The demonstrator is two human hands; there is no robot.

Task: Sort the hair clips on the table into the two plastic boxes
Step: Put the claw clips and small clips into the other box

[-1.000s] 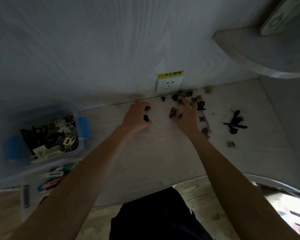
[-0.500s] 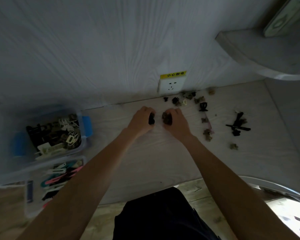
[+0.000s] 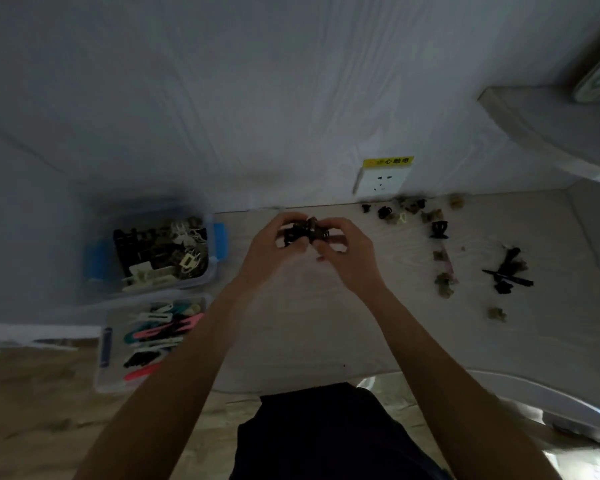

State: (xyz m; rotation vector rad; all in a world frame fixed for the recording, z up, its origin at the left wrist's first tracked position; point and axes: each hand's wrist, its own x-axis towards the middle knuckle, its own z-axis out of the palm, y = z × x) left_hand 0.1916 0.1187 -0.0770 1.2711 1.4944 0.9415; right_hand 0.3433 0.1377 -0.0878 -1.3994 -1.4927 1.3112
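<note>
We see the pale wood-grain table [image 3: 326,317] running along the wall, and it is barer in the middle than a second ago: the small cluster that lay between the hands there is gone from the surface. At the left edge stand the two clear plastic boxes. The far box with blue latches [image 3: 219,237] holds black and cream claw clips; the near box [image 3: 106,348] holds flat pink, teal, white and black snap clips.

Over the middle of the table the left hand [image 3: 271,251] and the right hand [image 3: 350,258] have lifted off the surface and drawn together, shifting towards the boxes. Both are curled narrowly around a shared handful of small dark claw clips [image 3: 303,232], fingertips pinching it from either side. We judge that one scoop has been gathered and is on its way, most likely to the far box, whose contents it resembles.

Still unsorted are the scattered small clips [image 3: 409,211] near the white wall socket [image 3: 381,183], a loose line of brownish ones [image 3: 444,282] further right, and a black pile [image 3: 506,271] beyond, so several more trips look needed.
</note>
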